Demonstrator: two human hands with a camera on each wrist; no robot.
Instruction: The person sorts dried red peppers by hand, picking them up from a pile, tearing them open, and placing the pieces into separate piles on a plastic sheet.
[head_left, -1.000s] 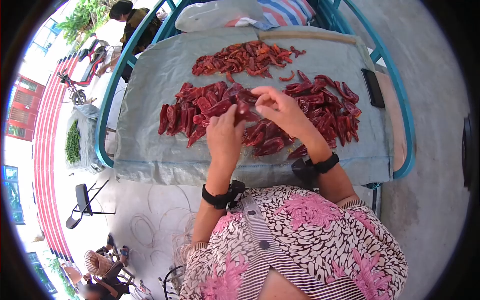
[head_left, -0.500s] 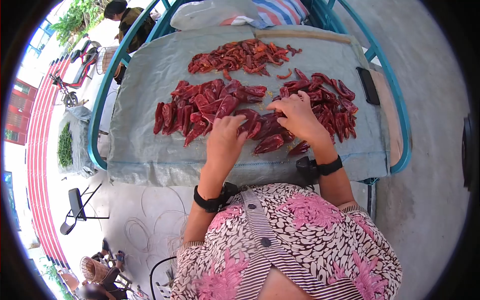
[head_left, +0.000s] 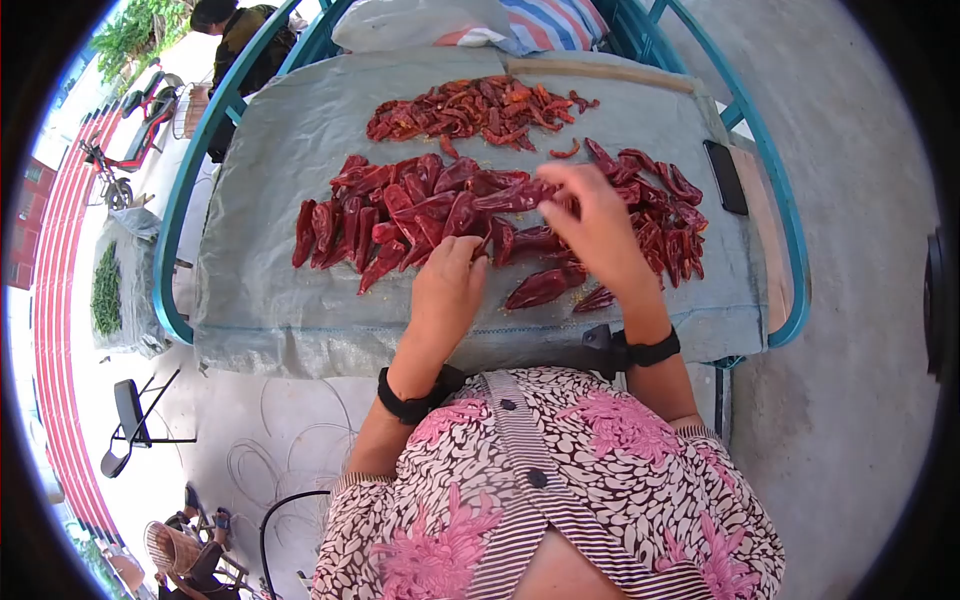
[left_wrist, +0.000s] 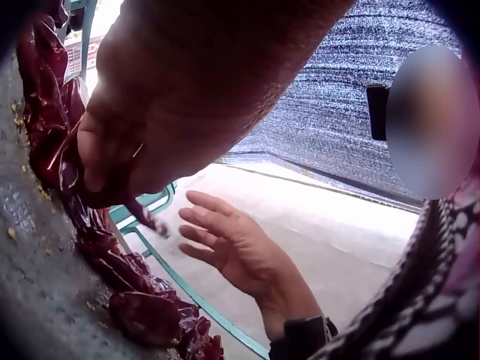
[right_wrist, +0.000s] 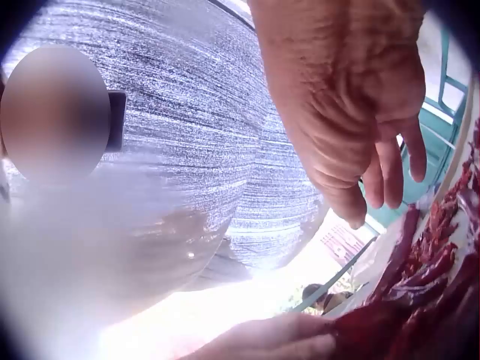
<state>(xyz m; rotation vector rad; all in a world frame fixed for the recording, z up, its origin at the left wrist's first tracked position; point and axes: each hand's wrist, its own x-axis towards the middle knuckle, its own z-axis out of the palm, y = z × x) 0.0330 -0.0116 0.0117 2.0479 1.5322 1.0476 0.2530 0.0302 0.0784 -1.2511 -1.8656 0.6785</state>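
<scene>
Large dark-red dried chili peppers (head_left: 400, 205) lie heaped in front of the person. At the near edge of this heap the left hand (head_left: 447, 290) bends its fingers down among the peppers. In the left wrist view its thumb and fingers pinch a dark dried chili (left_wrist: 150, 219), mostly hidden by the hand. Farther right, the right hand (head_left: 598, 225) hovers over the peppers with nothing between its spread fingers. One long pepper (head_left: 515, 196) points toward its fingertips in the head view. The right wrist view shows the right hand's fingers (right_wrist: 386, 172) hanging fairly straight.
Smaller, brighter red chilies (head_left: 480, 110) form a heap at the back of the grey sheet (head_left: 270, 310). More large peppers (head_left: 670, 225) lie to the right, near a black phone (head_left: 726, 178). Teal metal rails (head_left: 785, 220) flank the surface. A wooden strip (head_left: 600, 72) lies at the back.
A second ago both hands were close together over the middle peppers. They then parted; the left hand now pinches a chili at the heap's near edge, and the right hand has lifted slightly.
</scene>
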